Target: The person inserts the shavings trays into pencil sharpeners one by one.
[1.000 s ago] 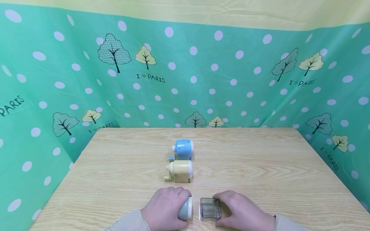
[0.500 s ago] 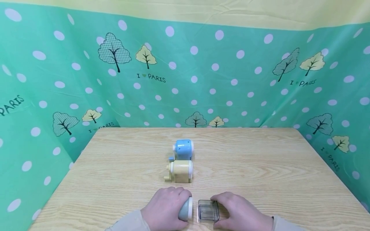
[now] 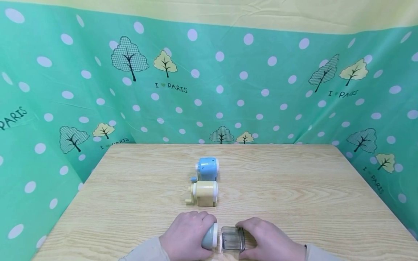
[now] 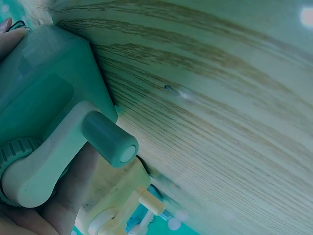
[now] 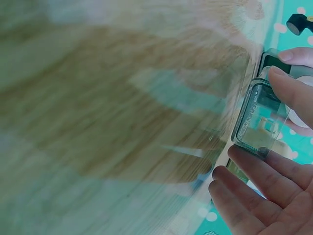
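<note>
My left hand (image 3: 187, 235) grips a grey-green crank pencil sharpener (image 3: 209, 237) near the front of the table, its white face turned right. The left wrist view shows its pale crank arm (image 4: 54, 152) with a green knob (image 4: 110, 139) at the end. My right hand (image 3: 267, 239) pinches a clear smoky shavings drawer (image 3: 233, 238) between thumb and fingers, just right of the sharpener's white face with a narrow gap between. In the right wrist view the thumb lies along one side of the drawer (image 5: 257, 117), and the other fingers are spread below it.
Beyond my hands a cream crank sharpener (image 3: 205, 194) stands on the wooden table (image 3: 294, 181). Directly behind it is a blue one (image 3: 208, 168). Both have their cranks to the left. A green dotted curtain (image 3: 212, 72) surrounds the table's back and sides.
My right hand has moved a little left with the shavings drawer, bringing it closer to the grey-green sharpener. The left hand has kept its place and its grip.
</note>
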`<state>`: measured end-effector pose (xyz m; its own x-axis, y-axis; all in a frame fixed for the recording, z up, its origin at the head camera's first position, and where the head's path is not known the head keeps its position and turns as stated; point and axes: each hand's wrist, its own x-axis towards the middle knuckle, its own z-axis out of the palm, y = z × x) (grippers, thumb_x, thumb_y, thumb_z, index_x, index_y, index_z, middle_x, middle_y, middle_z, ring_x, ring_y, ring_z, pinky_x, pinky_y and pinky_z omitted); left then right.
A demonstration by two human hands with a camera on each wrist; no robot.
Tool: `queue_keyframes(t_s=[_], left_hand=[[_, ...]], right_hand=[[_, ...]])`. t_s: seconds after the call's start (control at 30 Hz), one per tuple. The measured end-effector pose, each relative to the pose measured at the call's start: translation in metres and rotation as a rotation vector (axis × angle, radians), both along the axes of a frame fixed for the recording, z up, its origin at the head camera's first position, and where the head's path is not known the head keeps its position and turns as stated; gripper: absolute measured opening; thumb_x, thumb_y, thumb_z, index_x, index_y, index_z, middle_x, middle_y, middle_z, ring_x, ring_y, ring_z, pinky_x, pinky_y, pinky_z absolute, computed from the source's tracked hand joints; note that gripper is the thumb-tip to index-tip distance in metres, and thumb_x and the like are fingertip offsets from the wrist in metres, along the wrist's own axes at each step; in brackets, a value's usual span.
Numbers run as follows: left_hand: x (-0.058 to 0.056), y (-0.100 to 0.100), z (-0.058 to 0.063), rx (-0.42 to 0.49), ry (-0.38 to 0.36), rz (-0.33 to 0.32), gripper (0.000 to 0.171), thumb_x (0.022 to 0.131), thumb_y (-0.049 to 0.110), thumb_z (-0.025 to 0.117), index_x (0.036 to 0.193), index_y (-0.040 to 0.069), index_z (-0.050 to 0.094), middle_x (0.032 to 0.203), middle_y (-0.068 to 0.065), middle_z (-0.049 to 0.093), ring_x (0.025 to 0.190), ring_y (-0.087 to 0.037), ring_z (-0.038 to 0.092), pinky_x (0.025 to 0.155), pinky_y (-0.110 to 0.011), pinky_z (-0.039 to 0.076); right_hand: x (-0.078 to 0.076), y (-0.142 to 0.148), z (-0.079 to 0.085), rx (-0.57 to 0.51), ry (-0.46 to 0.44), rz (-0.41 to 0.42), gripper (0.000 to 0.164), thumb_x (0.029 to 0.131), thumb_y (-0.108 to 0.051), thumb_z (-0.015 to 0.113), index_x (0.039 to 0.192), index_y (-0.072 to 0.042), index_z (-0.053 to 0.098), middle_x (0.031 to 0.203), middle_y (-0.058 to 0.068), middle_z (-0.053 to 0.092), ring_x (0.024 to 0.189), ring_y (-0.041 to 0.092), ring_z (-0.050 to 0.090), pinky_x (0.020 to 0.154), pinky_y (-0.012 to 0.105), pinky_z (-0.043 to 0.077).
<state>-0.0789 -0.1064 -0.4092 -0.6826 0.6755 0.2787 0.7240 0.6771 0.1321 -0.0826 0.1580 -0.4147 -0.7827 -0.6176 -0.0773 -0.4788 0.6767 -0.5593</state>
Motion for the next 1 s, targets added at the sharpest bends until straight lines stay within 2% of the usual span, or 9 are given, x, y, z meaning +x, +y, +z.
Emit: queue_keyframes(t_s=[0.37,0.6,1.0], left_hand=[[0.0,-0.001,0.001,0.001,-0.005,-0.01,0.049,0.058,0.042,0.084,0.095,0.02,0.063,0.079,0.013,0.058,0.062,-0.002,0.048,0.052,-0.022,0.043],[-0.001,-0.001,0.0,0.018,0.023,-0.01,0.049,0.057,0.044,0.084,0.093,0.02,0.063,0.078,0.013,0.057,0.06,0.0,0.044,0.051,-0.02,0.041],[-0.001,-0.001,-0.001,0.018,0.021,-0.013,0.048,0.059,0.045,0.084,0.093,0.02,0.062,0.078,0.013,0.058,0.06,-0.001,0.046,0.05,-0.022,0.042]], right_hand=[[0.0,-0.005,-0.002,-0.023,0.017,0.025,0.066,0.074,-0.05,0.079,0.121,-0.006,0.07,0.113,-0.002,0.07,0.099,0.005,0.061,0.084,0.037,0.055],[0.002,-0.007,-0.004,-0.02,0.104,0.058,0.067,0.075,-0.053,0.077,0.121,-0.005,0.07,0.113,0.001,0.07,0.102,0.01,0.062,0.085,0.038,0.055],[0.001,-0.011,-0.005,-0.036,0.087,0.079,0.067,0.076,-0.054,0.076,0.121,-0.005,0.07,0.111,-0.001,0.07,0.099,0.007,0.061,0.082,0.035,0.056]])
